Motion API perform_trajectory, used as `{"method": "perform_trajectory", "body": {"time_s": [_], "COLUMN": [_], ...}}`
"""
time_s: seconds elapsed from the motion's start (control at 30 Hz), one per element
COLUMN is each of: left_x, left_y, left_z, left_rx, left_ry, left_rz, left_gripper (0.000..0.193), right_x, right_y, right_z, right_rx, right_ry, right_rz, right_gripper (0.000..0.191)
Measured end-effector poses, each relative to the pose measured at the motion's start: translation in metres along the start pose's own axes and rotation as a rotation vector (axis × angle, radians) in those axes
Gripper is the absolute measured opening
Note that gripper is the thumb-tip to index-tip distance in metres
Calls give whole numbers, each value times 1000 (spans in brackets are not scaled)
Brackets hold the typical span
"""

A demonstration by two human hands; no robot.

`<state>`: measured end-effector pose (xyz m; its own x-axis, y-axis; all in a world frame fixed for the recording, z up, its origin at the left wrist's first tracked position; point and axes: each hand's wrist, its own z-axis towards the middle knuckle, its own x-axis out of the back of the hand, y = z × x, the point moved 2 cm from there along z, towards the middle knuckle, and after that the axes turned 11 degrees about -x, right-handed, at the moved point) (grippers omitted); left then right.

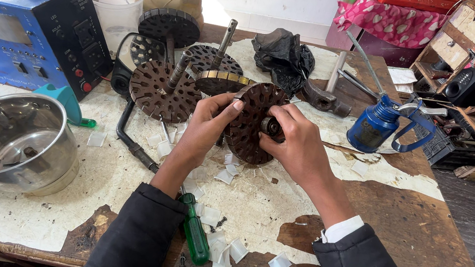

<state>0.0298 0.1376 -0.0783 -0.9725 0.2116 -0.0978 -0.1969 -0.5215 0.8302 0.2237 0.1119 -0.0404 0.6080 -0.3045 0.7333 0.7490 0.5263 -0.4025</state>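
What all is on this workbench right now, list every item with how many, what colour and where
slotted rotor disc: one, brown, held at centre
other rotor discs: about four, brown and black, behind the hands
steel bowl: one, silver, left
blue machine: one, back left
screwdriver: one, green handle, front centre
oil can: one, blue, right
hammer: one, dark, back centre
black cloth: one, back centre
paper slips: many, white, scattered
left hand: grips disc's left edge
right hand: at disc's hub

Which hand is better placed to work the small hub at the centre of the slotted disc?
Right, probably. The right hand already has its fingers on the hub, while the left hand grips the slotted disc at its rim.
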Motion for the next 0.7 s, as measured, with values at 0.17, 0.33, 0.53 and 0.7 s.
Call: {"method": "perform_trajectory", "body": {"time_s": [0.17,0.33,0.53,0.7], "left_x": [0,0,0,0], "left_y": [-2,-3,-2,-2], "left_z": [1,1,1,2], "left_rx": [13,4,3,9], "left_ry": [6,0,-2,0], "left_rz": [-5,-28,-11,-19], "left_gripper": [41,42,42,43], "right_x": [-3,-4,-4,-5], "right_y": [3,4,2,3], "right_z": [1,2,1,2], "right_rx": [10,-5,-21,-46], "right_ry": [14,33,39,24], "right_rz": [0,18,20,53], "right_gripper": [48,51,51,50]}}
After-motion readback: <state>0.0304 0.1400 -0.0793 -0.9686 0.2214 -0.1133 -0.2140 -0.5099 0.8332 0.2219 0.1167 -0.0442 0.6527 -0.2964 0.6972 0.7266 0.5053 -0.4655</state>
